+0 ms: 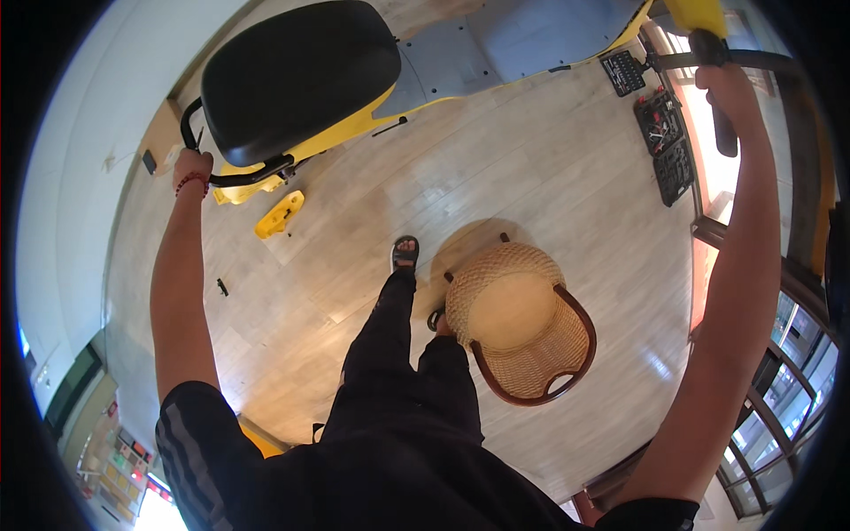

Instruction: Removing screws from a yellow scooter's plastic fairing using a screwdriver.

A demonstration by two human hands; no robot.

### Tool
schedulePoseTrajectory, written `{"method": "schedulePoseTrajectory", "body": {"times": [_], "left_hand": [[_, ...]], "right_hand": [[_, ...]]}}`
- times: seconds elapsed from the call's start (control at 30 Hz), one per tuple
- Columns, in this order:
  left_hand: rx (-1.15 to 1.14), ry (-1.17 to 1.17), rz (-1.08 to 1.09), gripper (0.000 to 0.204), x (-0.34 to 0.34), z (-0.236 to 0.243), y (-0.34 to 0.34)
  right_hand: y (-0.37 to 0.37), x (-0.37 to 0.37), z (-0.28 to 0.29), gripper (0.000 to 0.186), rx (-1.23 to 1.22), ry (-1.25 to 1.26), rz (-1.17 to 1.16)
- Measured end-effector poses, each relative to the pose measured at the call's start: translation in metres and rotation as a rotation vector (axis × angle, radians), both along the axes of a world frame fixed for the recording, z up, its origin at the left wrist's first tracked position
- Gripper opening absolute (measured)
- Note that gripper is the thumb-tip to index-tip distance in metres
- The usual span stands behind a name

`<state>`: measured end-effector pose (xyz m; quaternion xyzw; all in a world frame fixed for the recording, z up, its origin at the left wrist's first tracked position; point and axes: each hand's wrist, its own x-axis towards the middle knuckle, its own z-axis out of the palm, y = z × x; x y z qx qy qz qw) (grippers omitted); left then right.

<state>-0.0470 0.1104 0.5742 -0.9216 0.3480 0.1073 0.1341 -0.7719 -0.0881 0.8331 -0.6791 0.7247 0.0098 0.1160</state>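
Note:
A yellow and grey scooter (513,44) with a black seat (297,75) stretches across the far side. My left hand (192,164) is closed round the black grab rail (243,175) behind the seat; a red beaded bracelet circles that wrist. At the far right, my right hand (730,87) wraps the handlebar grip (725,134), whose dark end sticks out below the fingers. Both arms are stretched wide apart. The rail hides part of my left fingers.
A wicker chair (522,310) stands close by my right leg. On the floor lie a yellow plastic part (280,214), a small dark piece (222,287) and an opened tool case (664,142) with a black bit set (624,73) beside it. Glazed doors (779,389) border the right.

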Motion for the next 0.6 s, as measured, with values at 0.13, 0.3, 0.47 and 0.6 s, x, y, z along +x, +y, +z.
{"method": "schedulePoseTrajectory", "body": {"times": [0.13,0.3,0.47,0.6], "left_hand": [[0.02,0.019,-0.031,0.04,0.006,-0.001,-0.003],[-0.006,-0.058,-0.063,0.04,0.008,-0.002,-0.008],[-0.071,-0.086,-0.04,0.045,0.007,-0.004,-0.008],[-0.084,-0.085,-0.08,0.044,0.014,-0.009,-0.012]], "right_hand": [[-0.016,0.002,-0.001,0.027,0.0,-0.038,0.029],[-0.016,0.023,0.001,0.028,-0.191,-0.059,-0.07],[-0.01,0.056,0.019,0.031,-0.301,0.195,-0.094],[-0.012,0.066,0.026,0.03,-0.228,0.081,-0.079]]}}
